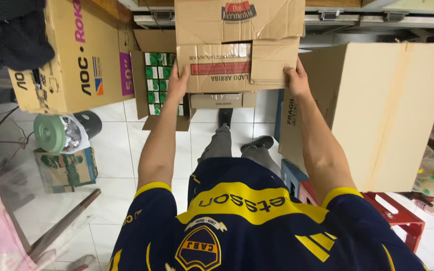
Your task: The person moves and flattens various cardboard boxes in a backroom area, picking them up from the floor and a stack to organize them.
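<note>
Cardboard box [238,45] is held out in front of the person at chest height, above the white tile floor [116,150].

Grip: left hand [178,83] clamps the box's left lower edge, right hand [297,80] clamps the right lower corner. Both hands are closed on the box, fingers wrapped around the sides, palms pressing inward. Fingertips are mostly hidden behind the cardboard, so exact finger spread can't be told.

Key relation: box long axis runs left-to-right, approx. level, spanning the gap between both hands. Box lies straight ahead of the grip, centred on the body line. Neither hand is clearly nearer; arms are extended about equally, w/ the box between them.

Box condition: front flap is loose and patched w/ tape, one panel overlapping the other. Red stripe on the lower label.

Surroundings:
- Open carton of small green-and-white packs [157,80] stands just behind and left of the left hand, near but not touching.
- Large plain box [377,110] sits at right, just beside the right forearm.
- Big printed box [76,55] at upper left, well apart.
- Red crate [403,216] under the large plain box.
- Green lid [49,133] on the floor at left.
</note>
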